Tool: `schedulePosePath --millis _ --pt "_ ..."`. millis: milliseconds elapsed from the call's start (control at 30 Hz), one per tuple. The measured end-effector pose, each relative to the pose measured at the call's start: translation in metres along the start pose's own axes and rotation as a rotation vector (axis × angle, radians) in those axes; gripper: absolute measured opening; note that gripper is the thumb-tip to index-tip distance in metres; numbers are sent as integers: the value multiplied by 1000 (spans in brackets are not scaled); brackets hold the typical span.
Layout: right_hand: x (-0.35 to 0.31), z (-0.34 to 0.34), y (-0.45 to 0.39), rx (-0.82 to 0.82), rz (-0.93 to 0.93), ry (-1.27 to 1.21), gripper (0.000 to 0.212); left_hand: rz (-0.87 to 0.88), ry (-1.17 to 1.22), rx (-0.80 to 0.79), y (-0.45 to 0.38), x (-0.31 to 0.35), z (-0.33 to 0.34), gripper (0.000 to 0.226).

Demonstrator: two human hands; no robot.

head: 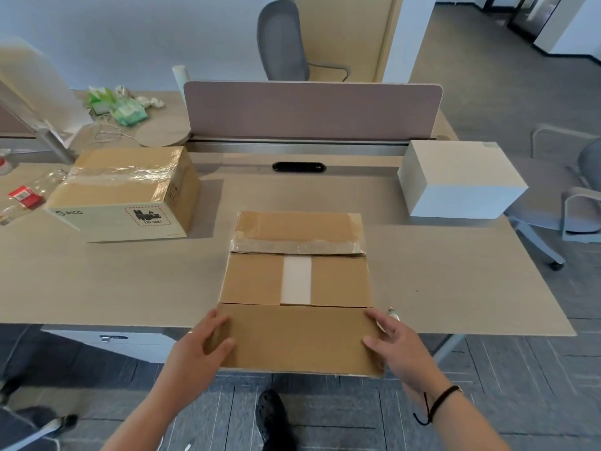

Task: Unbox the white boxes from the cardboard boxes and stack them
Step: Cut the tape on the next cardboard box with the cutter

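Observation:
An open cardboard box (294, 281) stands at the desk's front edge, its near flap (299, 340) folded out toward me and its far flap (297, 231) folded back. Between the two inner flaps a strip of a white box (296, 280) shows. My left hand (198, 349) rests on the near flap's left edge, fingers spread. My right hand (395, 343) holds the flap's right edge, with a small metallic object sticking up by its fingers. A taped, shut cardboard box (126, 190) sits at the left. One white box (458, 177) stands alone at the right.
A pink divider panel (312, 109) runs across the back of the desk (455, 281). Green packets, cables and a round wooden base lie at the back left, a red packet at the far left. Grey chairs stand behind the divider and at the right.

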State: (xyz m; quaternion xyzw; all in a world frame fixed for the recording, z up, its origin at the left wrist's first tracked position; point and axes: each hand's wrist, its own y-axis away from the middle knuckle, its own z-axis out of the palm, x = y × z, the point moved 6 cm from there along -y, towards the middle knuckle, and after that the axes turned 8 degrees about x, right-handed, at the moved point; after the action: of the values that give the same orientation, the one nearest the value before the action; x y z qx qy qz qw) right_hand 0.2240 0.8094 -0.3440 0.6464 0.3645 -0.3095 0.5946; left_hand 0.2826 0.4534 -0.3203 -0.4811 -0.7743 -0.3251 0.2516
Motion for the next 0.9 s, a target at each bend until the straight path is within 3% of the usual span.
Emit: schedulePosePath --millis 167,300,600,900 --pt "2 6 6 39 -104 109 58 57 -77 58 5 -6 14 61" --pt "0 8 6 104 -128 190 55 40 -102 87 4 -6 19 64" --pt "-38 -14 -21 322 -157 241 15 -22 -38 20 -34 14 6 93" --pt "-101 12 -77 286 -109 321 55 -59 -17 -23 -134 47 -8 75"
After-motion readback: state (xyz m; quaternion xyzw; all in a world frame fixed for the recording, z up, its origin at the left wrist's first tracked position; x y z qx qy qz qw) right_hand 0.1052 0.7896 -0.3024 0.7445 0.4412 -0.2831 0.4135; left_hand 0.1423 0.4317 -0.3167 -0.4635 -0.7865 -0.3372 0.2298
